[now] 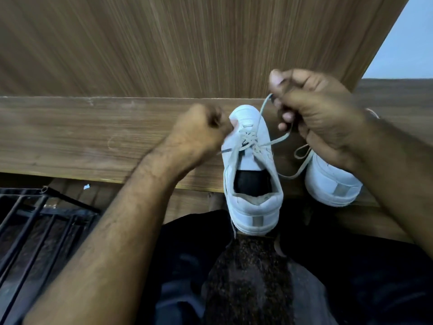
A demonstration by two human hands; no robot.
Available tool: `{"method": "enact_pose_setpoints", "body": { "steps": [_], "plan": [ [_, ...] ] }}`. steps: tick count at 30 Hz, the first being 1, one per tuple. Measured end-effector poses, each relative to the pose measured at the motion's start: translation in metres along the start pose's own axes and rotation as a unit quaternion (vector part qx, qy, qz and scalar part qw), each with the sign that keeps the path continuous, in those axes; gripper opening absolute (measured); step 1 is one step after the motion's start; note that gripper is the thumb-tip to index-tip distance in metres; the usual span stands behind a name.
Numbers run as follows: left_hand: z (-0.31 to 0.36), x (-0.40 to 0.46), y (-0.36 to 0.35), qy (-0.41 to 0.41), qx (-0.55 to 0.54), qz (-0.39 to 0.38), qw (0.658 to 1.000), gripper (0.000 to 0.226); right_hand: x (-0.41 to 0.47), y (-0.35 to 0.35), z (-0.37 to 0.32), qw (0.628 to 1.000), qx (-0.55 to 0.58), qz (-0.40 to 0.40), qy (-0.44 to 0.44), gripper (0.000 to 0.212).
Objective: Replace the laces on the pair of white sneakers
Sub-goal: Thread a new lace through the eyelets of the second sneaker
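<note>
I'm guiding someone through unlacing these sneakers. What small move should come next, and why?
Probably keep drawing the lace out to the right: the right hand pinches its free end, it remains threaded through the near sneaker's eyelets, and the left hand steadies the toe.

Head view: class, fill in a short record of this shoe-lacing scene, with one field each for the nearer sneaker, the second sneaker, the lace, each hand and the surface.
nearer sneaker: white sneaker, heel towards the camera, lace in its front eyelets only
second sneaker: second white sneaker to its right, partly hidden by the right arm
lace: pale lace running from the eyelets up to the right hand
left hand: left hand blurred, fingers curled at the sneaker's toe side; what it grips is unclear
right hand: right hand pinching the lace, raised
surface: wooden ledge
</note>
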State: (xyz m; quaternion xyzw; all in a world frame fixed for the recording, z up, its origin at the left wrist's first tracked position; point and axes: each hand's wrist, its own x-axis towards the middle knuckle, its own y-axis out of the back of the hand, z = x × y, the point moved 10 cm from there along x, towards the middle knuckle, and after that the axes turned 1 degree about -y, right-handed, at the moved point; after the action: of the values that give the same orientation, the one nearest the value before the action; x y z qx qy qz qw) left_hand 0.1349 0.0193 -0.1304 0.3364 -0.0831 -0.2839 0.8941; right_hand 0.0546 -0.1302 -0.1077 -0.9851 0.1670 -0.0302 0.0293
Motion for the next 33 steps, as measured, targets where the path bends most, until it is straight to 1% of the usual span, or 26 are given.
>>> {"method": "enact_pose_setpoints", "body": {
  "steps": [1, 2, 3, 4, 5, 6, 7, 8, 9, 11, 12, 13, 14, 15, 16, 17, 19, 20, 21, 23, 24, 25, 27, 29, 31, 33],
  "plan": [
    [-0.004, -0.003, -0.015, 0.005, 0.072, -0.059, 0.996, 0.032, -0.001, -0.004, -0.001, 0.998, -0.055, -0.015, 0.023, 0.011],
    [-0.009, -0.005, -0.026, 0.014, 0.092, -0.099, 0.991, 0.033, -0.002, -0.009, -0.002, 0.991, -0.116, -0.038, 0.048, 0.007],
    [-0.010, -0.006, -0.029, 0.019, 0.082, -0.108, 0.991, 0.033, -0.004, -0.016, -0.001, 0.978, -0.182, -0.067, 0.071, 0.006],
    [-0.010, -0.005, -0.026, 0.020, 0.052, -0.092, 0.994, 0.032, -0.005, -0.023, 0.002, 0.956, -0.259, -0.098, 0.091, 0.006],
    [-0.010, -0.003, -0.021, 0.024, 0.007, -0.069, 0.997, 0.030, -0.007, -0.030, 0.008, 0.922, -0.350, -0.123, 0.109, 0.009],
    [-0.009, -0.002, -0.017, 0.030, -0.045, -0.051, 0.997, 0.028, -0.008, -0.036, 0.016, 0.879, -0.440, -0.140, 0.122, 0.013],
    [-0.007, -0.003, -0.015, 0.034, -0.093, -0.041, 0.994, 0.025, -0.009, -0.041, 0.024, 0.837, -0.509, -0.153, 0.128, 0.018],
    [-0.005, -0.003, -0.015, 0.038, -0.135, -0.034, 0.990, 0.023, -0.010, -0.046, 0.030, 0.810, -0.549, -0.162, 0.126, 0.022],
    [-0.001, -0.004, -0.014, 0.035, -0.172, -0.023, 0.984, 0.022, -0.011, -0.049, 0.033, 0.805, -0.557, -0.166, 0.118, 0.024],
    [0.012, -0.006, -0.005, 0.019, -0.250, 0.021, 0.968, 0.024, -0.009, -0.051, 0.033, 0.813, -0.552, -0.153, 0.101, 0.026],
    [0.017, -0.007, 0.002, 0.010, -0.306, 0.048, 0.951, 0.026, -0.007, -0.050, 0.031, 0.812, -0.558, -0.141, 0.100, 0.038],
    [0.021, -0.007, 0.008, 0.003, -0.378, 0.068, 0.923, 0.026, -0.005, -0.048, 0.031, 0.810, -0.563, -0.131, 0.096, 0.050],
    [0.025, -0.008, 0.012, -0.002, -0.448, 0.077, 0.891, 0.026, -0.004, -0.048, 0.031, 0.811, -0.564, -0.126, 0.090, 0.057],
    [0.028, -0.009, 0.014, -0.006, -0.486, 0.086, 0.870, 0.027, -0.003, -0.047, 0.033, 0.815, -0.560, -0.124, 0.087, 0.056],
    [0.026, -0.009, 0.018, -0.012, -0.481, 0.106, 0.870, 0.027, -0.004, -0.046, 0.033, 0.818, -0.556, -0.123, 0.080, 0.052],
    [0.025, -0.009, 0.023, -0.028, -0.426, 0.133, 0.895, 0.028, -0.005, -0.046, 0.034, 0.820, -0.554, -0.121, 0.079, 0.049],
    [0.031, -0.008, 0.029, -0.084, -0.222, 0.171, 0.956, 0.030, -0.005, -0.046, 0.034, 0.813, -0.567, -0.113, 0.074, 0.055],
    [0.034, -0.006, 0.026, -0.097, -0.115, 0.166, 0.975, 0.030, -0.005, -0.046, 0.034, 0.809, -0.574, -0.109, 0.068, 0.059],
    [0.032, -0.004, 0.017, -0.080, -0.020, 0.139, 0.987, 0.029, -0.004, -0.047, 0.034, 0.804, -0.582, -0.109, 0.064, 0.059],
    [0.013, -0.002, -0.007, -0.003, 0.120, 0.031, 0.992, 0.035, -0.004, -0.047, 0.036, 0.779, -0.614, -0.114, 0.063, 0.050],
    [0.001, -0.003, -0.017, 0.034, 0.135, -0.023, 0.990, 0.044, -0.004, -0.045, 0.037, 0.766, -0.629, -0.112, 0.068, 0.047],
    [-0.009, -0.007, -0.024, 0.060, 0.115, -0.061, 0.990, 0.050, -0.004, -0.044, 0.035, 0.759, -0.638, -0.109, 0.071, 0.044],
    [-0.014, -0.010, -0.027, 0.072, 0.048, -0.088, 0.992, 0.050, -0.005, -0.042, 0.034, 0.758, -0.641, -0.102, 0.072, 0.040],
    [-0.010, -0.007, -0.020, 0.055, -0.032, -0.062, 0.996, 0.048, -0.005, -0.042, 0.038, 0.768, -0.629, -0.106, 0.061, 0.037],
    [-0.003, -0.003, -0.007, 0.034, -0.126, -0.001, 0.991, 0.045, -0.005, -0.041, 0.042, 0.786, -0.606, -0.113, 0.039, 0.037],
    [0.003, -0.002, 0.004, 0.006, -0.185, 0.055, 0.981, 0.041, -0.005, -0.039, 0.045, 0.794, -0.595, -0.120, 0.020, 0.036]
  ]
}}
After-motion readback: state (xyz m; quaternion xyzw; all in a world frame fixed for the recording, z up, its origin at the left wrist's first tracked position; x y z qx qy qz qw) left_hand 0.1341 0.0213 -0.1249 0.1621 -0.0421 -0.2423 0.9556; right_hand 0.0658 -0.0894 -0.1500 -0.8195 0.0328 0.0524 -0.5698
